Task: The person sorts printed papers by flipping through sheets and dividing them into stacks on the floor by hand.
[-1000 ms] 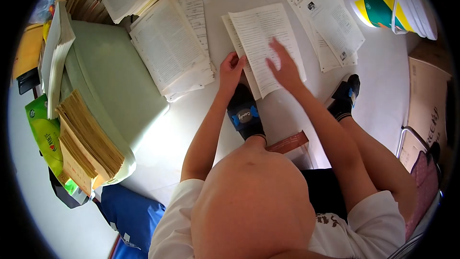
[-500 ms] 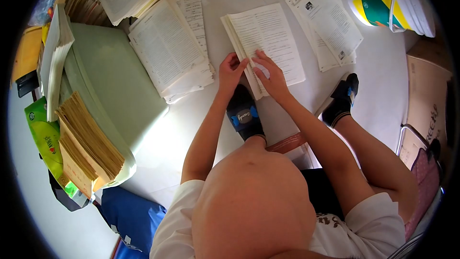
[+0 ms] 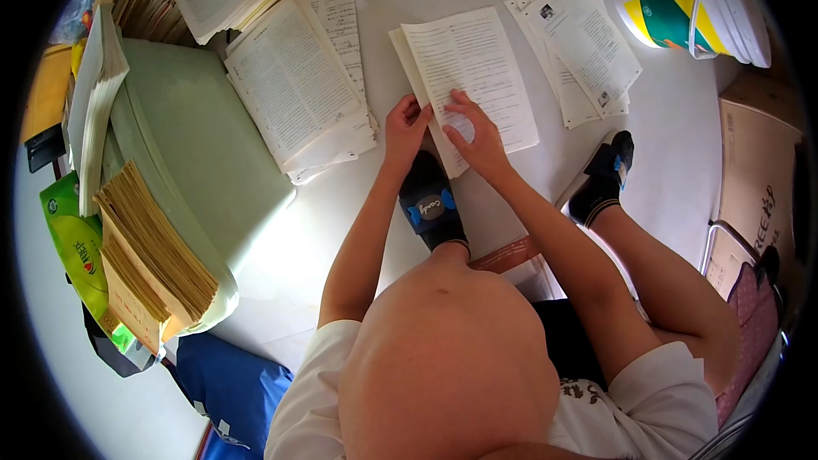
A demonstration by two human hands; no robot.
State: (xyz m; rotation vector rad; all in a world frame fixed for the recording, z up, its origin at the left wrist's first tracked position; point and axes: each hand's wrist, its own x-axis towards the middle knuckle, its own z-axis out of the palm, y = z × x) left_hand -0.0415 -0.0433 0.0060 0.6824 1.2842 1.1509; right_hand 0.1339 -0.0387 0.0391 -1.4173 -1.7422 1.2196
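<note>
Item, nearest: dark slipper (image 3: 429,202), "Candy" badge, on the floor (image 3: 484,215) at 12 o'clock from my view.

Item: left hand (image 3: 404,129), just beyond; fingers curled, thumb at the sheets' left edge. Whether this grip pinches paper, I cannot tell.

Item: right hand (image 3: 479,143), toward 1 o'clock; grip released, fingers spread at the sheets' near part.

Item: printed sheets (image 3: 473,60), 12 o'clock, on the floor. Handling, I judge: light, limp, easily creased, layers apt to slide; best held by the left edge, thumb above, fingers beneath. Appearance: off-white, rows of dark print, under-layers showing along the left; binding unclear.

Items, alongside: paper stack (image 3: 294,85), 11 o'clock; loose pages (image 3: 584,43), 1 o'clock.
</note>
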